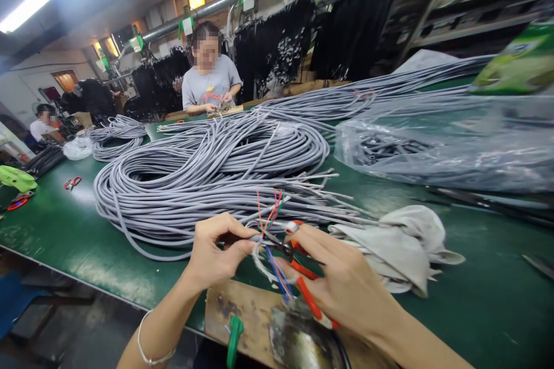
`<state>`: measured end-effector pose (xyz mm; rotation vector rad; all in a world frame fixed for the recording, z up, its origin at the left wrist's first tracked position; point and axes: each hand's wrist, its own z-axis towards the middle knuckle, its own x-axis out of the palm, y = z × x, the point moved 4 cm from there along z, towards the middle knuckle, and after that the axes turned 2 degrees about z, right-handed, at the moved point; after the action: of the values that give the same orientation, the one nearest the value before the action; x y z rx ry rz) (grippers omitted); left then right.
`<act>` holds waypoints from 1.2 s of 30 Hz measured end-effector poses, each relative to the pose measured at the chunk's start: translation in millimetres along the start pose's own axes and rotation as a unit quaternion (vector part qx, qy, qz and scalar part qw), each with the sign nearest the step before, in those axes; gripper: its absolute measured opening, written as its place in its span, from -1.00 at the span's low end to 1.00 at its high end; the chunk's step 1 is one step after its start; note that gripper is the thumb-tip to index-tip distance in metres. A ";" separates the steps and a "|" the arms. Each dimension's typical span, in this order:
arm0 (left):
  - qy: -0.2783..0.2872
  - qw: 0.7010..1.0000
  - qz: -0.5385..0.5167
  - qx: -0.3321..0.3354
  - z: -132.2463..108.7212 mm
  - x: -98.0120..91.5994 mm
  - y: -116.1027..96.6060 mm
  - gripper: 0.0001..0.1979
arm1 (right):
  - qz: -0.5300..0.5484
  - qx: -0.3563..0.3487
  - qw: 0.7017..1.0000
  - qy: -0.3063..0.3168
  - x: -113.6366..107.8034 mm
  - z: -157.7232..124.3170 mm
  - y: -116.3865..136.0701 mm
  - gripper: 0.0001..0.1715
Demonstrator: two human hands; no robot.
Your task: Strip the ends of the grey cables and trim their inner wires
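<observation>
My left hand [223, 248] pinches the stripped end of a grey cable [256, 238] between thumb and fingers. Thin coloured wires fan out of that end: red and green ones [273, 210] point up, blue ones [279, 271] hang down. Pale filler strands [260, 265] curl below the fingertips. In my right hand [333, 271] is a pair of scissors [307, 288] with orange-red handles. Its dark blades lie across the cable end, right at the wires. Whether the blades touch the strands I cannot tell.
Coiled grey cables [142, 184] spread over the green table [52, 230]. Right of my hands lie a white cloth [402, 242] and a clear plastic bag [476, 144] with dark parts. A wooden board [242, 305] sits at the near edge. Across the table a person [212, 81] handles something small.
</observation>
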<state>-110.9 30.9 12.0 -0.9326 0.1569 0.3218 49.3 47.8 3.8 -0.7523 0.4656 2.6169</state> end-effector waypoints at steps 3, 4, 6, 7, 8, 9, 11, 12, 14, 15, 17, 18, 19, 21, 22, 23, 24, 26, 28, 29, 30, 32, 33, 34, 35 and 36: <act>0.006 1.000 0.001 -0.017 -1.7 1.7 0.5 -0.78 | -0.019 -0.012 1.000 0.001 0.0 -0.7 -0.3 -0.76; 0.006 1.000 0.002 -0.024 -2.1 2.0 0.9 -0.78 | -0.023 -0.014 1.000 0.006 0.0 -0.8 -0.6 -0.77; 0.003 0.999 0.002 -0.038 -2.3 2.5 1.7 -0.78 | -0.029 -0.014 0.999 0.019 0.0 -0.9 -1.5 -0.77; 0.002 0.999 0.000 -0.043 -2.1 2.7 2.0 -0.78 | -0.029 -0.012 0.999 0.028 0.2 -0.9 -2.2 -0.77; 0.001 0.999 -0.005 -0.048 -1.6 2.9 2.0 -0.77 | -0.027 -0.009 0.999 0.037 0.3 -0.9 -2.8 -0.76; 0.000 0.999 -0.012 -0.051 -1.1 3.2 1.7 -0.76 | -0.021 -0.006 0.999 0.046 0.7 -0.9 -3.4 -0.76; 0.002 0.998 -0.031 -0.054 0.4 3.8 0.4 -0.75 | -0.001 -0.001 0.998 0.059 1.7 -1.3 -4.3 -0.75; 0.004 0.998 -0.043 -0.055 1.2 4.0 -0.4 -0.75 | 0.009 0.000 0.998 0.061 2.4 -1.7 -4.4 -0.75; 0.015 0.995 -0.071 -0.061 2.7 4.8 -1.7 -0.73 | 0.023 -0.002 0.998 0.060 4.1 -3.1 -4.3 -0.74; 0.020 0.994 -0.086 -0.065 3.3 5.1 -2.0 -0.72 | 0.028 -0.003 0.998 0.060 5.3 -4.0 -4.2 -0.74; 0.030 0.990 -0.113 -0.076 4.1 5.8 -2.0 -0.72 | 0.033 -0.007 0.997 0.062 7.9 -6.1 -4.2 -0.77; 0.033 0.988 -0.123 -0.083 4.3 6.2 -1.8 -0.73 | 0.034 -0.008 0.997 0.064 9.2 -7.1 -4.2 -0.78; 0.034 0.987 -0.131 -0.092 4.3 6.6 -1.2 -0.73 | 0.033 -0.010 0.997 0.065 10.1 -7.8 -4.3 -0.80; 0.035 0.983 -0.141 -0.111 4.1 7.8 0.1 -0.74 | 0.027 -0.014 0.998 0.060 10.6 -8.3 -4.1 -0.81; 0.034 0.982 -0.144 -0.120 3.8 8.4 0.8 -0.74 | 0.023 -0.016 0.998 0.057 10.4 -8.1 -3.9 -0.81; 0.032 0.980 -0.146 -0.128 3.7 8.9 1.3 -0.73 | 0.019 -0.018 0.998 0.055 10.0 -7.6 -3.5 -0.80; 0.031 0.979 -0.149 -0.135 3.5 9.4 1.7 -0.73 | 0.013 -0.023 0.998 0.053 9.5 -6.9 -2.9 -0.79; 0.030 0.977 -0.155 -0.146 3.5 9.7 2.3 -0.72 | -0.001 -0.034 0.998 0.048 8.1 -5.5 -1.1 -0.76; 0.034 0.973 -0.162 -0.160 3.5 9.6 2.9 -0.71 | -0.016 -0.044 0.998 0.040 6.6 -4.6 0.8 -0.75; 0.037 0.970 -0.168 -0.170 3.4 9.5 3.4 -0.70 | -0.024 -0.047 0.998 0.033 5.9 -4.4 1.6 -0.74; 0.042 0.967 -0.174 -0.182 3.2 9.4 3.9 -0.68 | -0.029 -0.049 0.998 0.027 5.3 -4.3 2.4 -0.73; 0.052 0.957 -0.187 -0.214 2.6 9.8 5.9 -0.65 | -0.033 -0.060 0.998 0.013 4.3 -4.1 4.4 -0.70; 0.059 0.951 -0.192 -0.234 2.1 10.4 7.2 -0.62 | -0.034 -0.069 0.997 0.004 3.6 -3.7 5.5 -0.69; 0.067 0.945 -0.196 -0.253 1.8 11.2 8.7 -0.60 | -0.037 -0.078 0.996 -0.005 2.7 -3.1 6.2 -0.68; 0.074 0.940 -0.198 -0.269 1.6 12.0 10.2 -0.58 | -0.042 -0.084 0.995 -0.015 1.4 -2.0 6.1 -0.66; 0.081 0.936 -0.197 -0.280 1.7 12.5 11.3 -0.55 | -0.049 -0.085 0.995 -0.029 -0.7 -0.7 4.9 -0.63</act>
<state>-102.9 41.0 1.0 -1.5295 0.0227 -0.0975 48.0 43.1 4.7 -0.7305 0.1872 2.6015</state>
